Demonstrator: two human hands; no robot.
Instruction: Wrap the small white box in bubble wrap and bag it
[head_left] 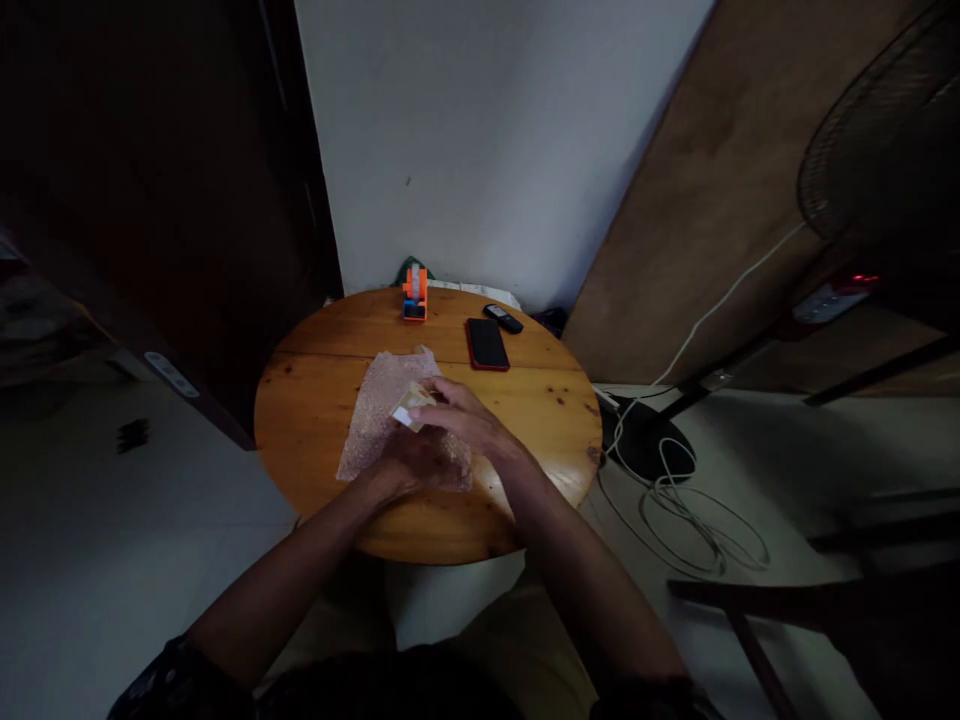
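Note:
A small tan box with a white patch (406, 408) is held in my right hand (457, 412), its thumb and fingers closed around the upper right side. Below it, my left hand (416, 458) rests low over a sheet of pinkish bubble wrap (367, 430). The left fingers look dark and slightly blurred but seem stretched out, with nothing visible in them. The bubble wrap lies spread on the round wooden table (300, 400), partly covered by both hands and the box.
An orange and blue tape dispenser (415, 295) stands at the table's back. To its right lie a phone in a red case (487, 344) and a dark remote-like handset (503, 318). A standing fan (885, 130) and loose white cable (690, 510) are at right.

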